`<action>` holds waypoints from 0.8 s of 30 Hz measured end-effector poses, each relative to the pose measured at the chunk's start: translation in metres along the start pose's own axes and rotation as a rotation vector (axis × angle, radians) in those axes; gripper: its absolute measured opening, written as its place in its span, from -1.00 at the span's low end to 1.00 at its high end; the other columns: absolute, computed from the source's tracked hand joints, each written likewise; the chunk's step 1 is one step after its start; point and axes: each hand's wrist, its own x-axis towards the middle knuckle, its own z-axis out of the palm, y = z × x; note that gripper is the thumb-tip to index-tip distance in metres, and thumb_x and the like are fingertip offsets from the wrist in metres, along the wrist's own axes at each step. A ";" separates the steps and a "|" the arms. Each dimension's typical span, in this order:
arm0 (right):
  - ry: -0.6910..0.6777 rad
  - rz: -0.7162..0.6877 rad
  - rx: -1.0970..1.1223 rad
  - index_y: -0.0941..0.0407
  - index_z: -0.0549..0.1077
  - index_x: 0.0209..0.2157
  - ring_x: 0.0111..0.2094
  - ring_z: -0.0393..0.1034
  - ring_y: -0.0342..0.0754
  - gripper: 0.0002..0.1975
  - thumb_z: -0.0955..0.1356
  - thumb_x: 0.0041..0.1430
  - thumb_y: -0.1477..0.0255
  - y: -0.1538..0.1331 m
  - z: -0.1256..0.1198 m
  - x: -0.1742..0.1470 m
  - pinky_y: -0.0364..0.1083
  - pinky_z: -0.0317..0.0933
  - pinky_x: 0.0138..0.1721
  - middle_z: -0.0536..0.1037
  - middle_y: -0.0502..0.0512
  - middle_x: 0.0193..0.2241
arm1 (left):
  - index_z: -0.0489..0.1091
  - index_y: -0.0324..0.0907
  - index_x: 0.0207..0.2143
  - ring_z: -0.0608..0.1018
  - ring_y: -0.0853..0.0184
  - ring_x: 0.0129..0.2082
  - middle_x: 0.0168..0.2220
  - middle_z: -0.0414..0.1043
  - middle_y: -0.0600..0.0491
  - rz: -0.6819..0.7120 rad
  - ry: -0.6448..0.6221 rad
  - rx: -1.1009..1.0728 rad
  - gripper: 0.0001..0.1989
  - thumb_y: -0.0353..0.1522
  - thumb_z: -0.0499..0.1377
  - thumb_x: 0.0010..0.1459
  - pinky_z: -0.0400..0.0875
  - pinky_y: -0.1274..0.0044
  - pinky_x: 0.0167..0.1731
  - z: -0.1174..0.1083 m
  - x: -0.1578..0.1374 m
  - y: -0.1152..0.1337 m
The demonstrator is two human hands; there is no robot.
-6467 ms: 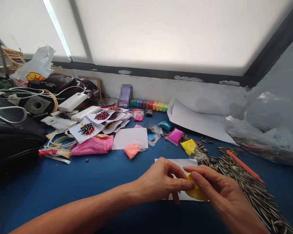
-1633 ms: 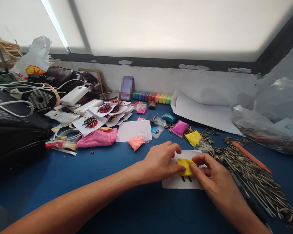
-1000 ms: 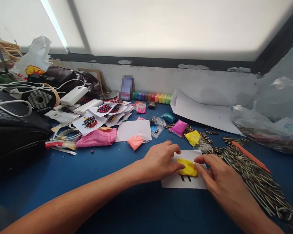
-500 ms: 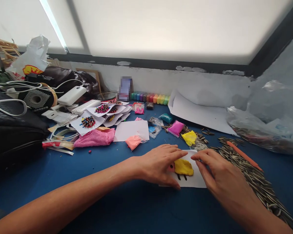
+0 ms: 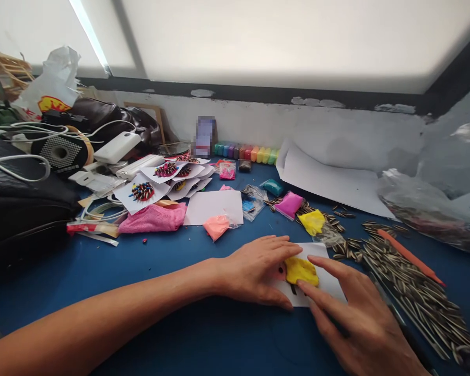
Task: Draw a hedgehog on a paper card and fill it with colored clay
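A flattened piece of yellow clay (image 5: 302,271) lies on a small white paper card (image 5: 331,279) on the blue table. At its left is a pink clay part with a black dot, partly hidden by my left hand (image 5: 256,269). That hand rests on the card's left side, fingers and thumb apart around the clay. My right hand (image 5: 350,303) has its fingers spread, with one fingertip at the clay's lower edge and another near its upper right. A short dark strip (image 5: 293,289) shows below the clay.
Sunflower seeds (image 5: 415,292) are heaped at the right beside an orange stick (image 5: 411,257). Behind the card lie a yellow clay packet (image 5: 312,222), a magenta packet (image 5: 289,205) and a peach packet (image 5: 215,227). Decorated cards (image 5: 143,191) and a pink cloth (image 5: 152,217) sit left.
My right hand has opened from pinched fingers to spread ones and moved onto the clay's lower edge. My left hand stays on the card. The view has shifted slightly.
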 end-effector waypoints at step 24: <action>0.011 -0.005 -0.004 0.12 0.49 0.00 0.15 0.25 0.17 -0.70 0.31 0.25 0.43 0.000 -0.001 0.006 0.12 0.26 0.03 0.34 0.32 0.14 | 0.10 -0.25 0.25 0.11 0.11 0.33 0.27 0.16 -0.21 0.016 -0.002 0.017 -0.20 -0.23 0.34 0.03 -0.03 0.25 0.29 -0.001 0.001 0.002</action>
